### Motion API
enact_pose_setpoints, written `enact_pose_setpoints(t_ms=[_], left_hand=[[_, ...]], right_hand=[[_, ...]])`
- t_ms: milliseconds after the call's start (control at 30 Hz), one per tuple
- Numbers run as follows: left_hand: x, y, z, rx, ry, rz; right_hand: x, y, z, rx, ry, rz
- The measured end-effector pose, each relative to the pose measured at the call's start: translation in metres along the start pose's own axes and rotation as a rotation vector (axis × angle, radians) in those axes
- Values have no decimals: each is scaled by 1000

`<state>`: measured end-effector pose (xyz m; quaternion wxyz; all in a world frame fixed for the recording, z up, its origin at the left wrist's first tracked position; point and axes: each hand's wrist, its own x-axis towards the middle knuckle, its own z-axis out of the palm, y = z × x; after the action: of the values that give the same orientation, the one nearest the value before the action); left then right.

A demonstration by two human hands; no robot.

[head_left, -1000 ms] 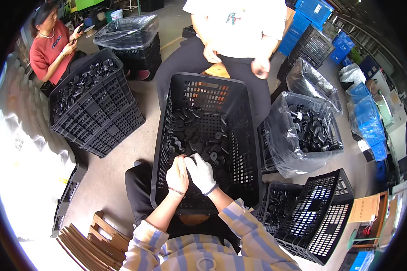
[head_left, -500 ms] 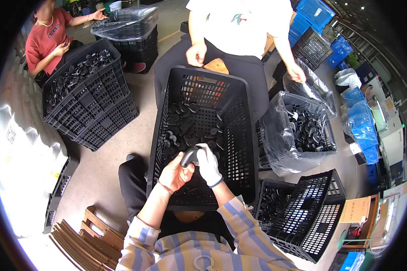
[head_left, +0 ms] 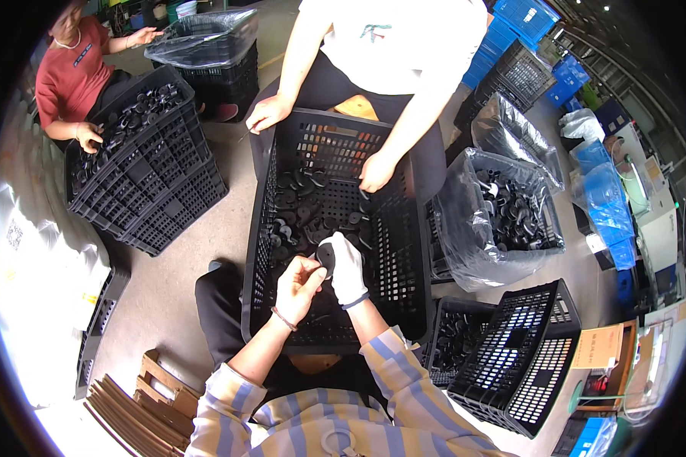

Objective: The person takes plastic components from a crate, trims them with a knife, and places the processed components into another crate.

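Note:
My right hand, in a white glove, grips a dark, rounded plastic part over the near half of a deep black crate. At the part's left edge, my bare left hand has thumb and forefinger pinched together; whether anything small is also between them is too fine to tell. Below, several loose black curved plastic parts lie on the crate floor. Across from me, a co-worker's hand reaches down into the same crate, and their other hand is by its far left corner.
A plastic-lined crate full of black parts stands at right. Nearer are a tilted crate and another holding parts. Stacked full crates stand at left beside a second person. Flattened cardboard lies lower left.
The part has turned in my right hand, showing a flatter dark face, and my left fingers have moved to its edge. The co-worker opposite has reached into the crate. The person at left has lowered a hand.

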<state>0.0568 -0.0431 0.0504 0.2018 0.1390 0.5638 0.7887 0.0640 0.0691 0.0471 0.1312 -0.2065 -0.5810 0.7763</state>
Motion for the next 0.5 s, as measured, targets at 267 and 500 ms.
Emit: enact_pose_setpoints(t_ms=[267,500], left_hand=[[3,-5,-6,5,42,-44],[-2,-6,-4,-1,-131,-189]], right_hand=[[-2,-3,-38,51,-90,136],[-37,-20,-54,-82,-359,261]])
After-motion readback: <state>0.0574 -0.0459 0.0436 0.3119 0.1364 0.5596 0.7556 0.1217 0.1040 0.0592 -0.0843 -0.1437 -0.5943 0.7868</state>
